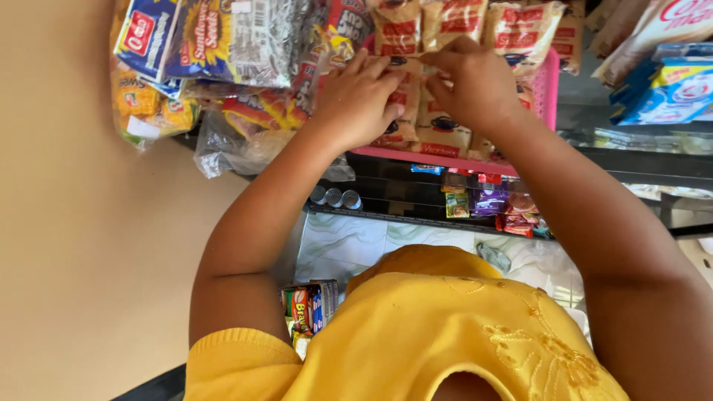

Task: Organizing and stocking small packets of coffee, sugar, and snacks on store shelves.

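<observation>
Left hand [356, 100] and right hand [475, 82] both up at the strip of sachets [405, 111], fingers curled and pinched on its top edge — left thumb and fingertips closed over the upper left corner, right fingertips closed on the seam just beside them. Nothing else held in either hand.

Likely very light and soft: thin foil or plastic, floppy, hanging limp below the grip, a little slick on the printed face. Probably easy to tear along the joins between sachets, so best taken at the sealed top edge or at a seam, not by the filled middle — powder inside would shift and crumple.

Strip hangs directly under the hands, its lower end against the near rim of the pink basket [546, 93], among more sachets [457, 22] of the same red-and-tan kind. Left of the hands, a cluster of hanging snack packets [223, 44] in clear and yellow wrap. Below the basket, a wire shelf [401, 212] with small bright packs [490, 200]; right of it, blue-and-white boxes [665, 93].
</observation>
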